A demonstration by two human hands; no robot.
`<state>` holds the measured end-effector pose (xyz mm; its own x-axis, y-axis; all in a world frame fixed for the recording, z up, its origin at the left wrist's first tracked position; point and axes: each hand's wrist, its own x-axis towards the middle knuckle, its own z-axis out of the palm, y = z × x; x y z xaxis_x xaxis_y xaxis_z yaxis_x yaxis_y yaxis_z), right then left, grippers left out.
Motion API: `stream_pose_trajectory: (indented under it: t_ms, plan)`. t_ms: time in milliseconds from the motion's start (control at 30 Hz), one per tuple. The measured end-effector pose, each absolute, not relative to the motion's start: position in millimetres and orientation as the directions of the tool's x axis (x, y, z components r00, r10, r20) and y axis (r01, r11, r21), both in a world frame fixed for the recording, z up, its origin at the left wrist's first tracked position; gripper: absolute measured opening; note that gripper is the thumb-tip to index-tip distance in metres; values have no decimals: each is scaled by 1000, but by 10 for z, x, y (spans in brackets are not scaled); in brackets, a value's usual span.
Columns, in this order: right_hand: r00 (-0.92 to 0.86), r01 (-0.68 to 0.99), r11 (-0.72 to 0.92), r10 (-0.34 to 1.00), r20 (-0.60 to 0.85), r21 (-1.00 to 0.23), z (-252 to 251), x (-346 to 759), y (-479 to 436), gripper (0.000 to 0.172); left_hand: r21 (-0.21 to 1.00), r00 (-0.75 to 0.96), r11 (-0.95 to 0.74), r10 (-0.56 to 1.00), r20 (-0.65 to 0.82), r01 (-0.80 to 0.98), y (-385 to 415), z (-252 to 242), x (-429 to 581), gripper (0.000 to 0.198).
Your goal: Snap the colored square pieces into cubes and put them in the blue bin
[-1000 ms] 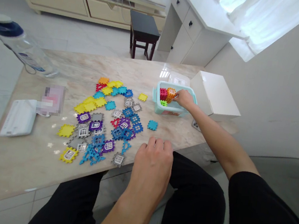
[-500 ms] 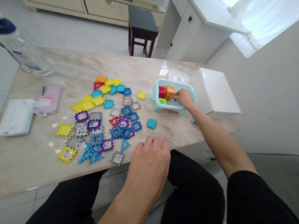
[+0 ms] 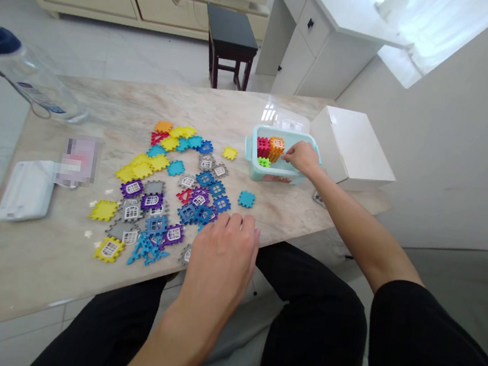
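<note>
My right hand (image 3: 301, 156) reaches into a pale turquoise plastic bin (image 3: 272, 178), its thumb and index fingertips slightly apart with nothing visible between them. Just left of those fingertips stands a stack of orange interlocking tiles (image 3: 276, 149). Red tiles (image 3: 263, 147) and a green tile (image 3: 264, 162) sit beside that stack in the bin. My left hand (image 3: 222, 253) is palm down at the table's front edge, fingers curled together; whatever is under them is hidden. It partly covers a grey window tile (image 3: 187, 254). Blue tiles (image 3: 194, 215) lie close to its fingers.
Yellow tiles (image 3: 139, 167), purple window tiles (image 3: 152, 201) and others spread over the marble-look table (image 3: 31, 274). A white box (image 3: 362, 145) stands right of the bin. A clear bottle (image 3: 42, 88) and a white case (image 3: 27, 192) are at the left. A lone turquoise tile (image 3: 246, 199) lies mid-table.
My left hand has moved left, towards the tiles, and now covers part of the grey window tile. My right fingertips have come slightly away from the orange stack.
</note>
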<state>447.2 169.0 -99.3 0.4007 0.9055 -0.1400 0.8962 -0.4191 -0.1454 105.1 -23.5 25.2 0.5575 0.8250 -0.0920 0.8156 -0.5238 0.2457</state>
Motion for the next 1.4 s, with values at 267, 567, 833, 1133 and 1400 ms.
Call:
stream_pose_trajectory:
  t_ms: [267,567,833,1133,1400]
  plan:
    - [348,907,-363,931,-107,-213,-692,4407,1201,28,185,532,-510,842,-94,840,-210,334,973,32]
    - [257,869,-206,965,55,-450,-224,3651,414,28,128,451,-434,872,-191,892,-70,359,567,38]
    - [36,921,-66,996,-85,-384,-485,2759,213,29,61,318,-313,917,-240,948,10,172,-77,47]
    - [-140,951,36,936,-324,-306,-870,2519,176,32,55,154,-145,952,-265,988,53,94,-390,47]
    - [-403,904,417,754,-519,-96,-1040,1618,10,47,54,66,-55,971,-230,997,150,93,-579,51]
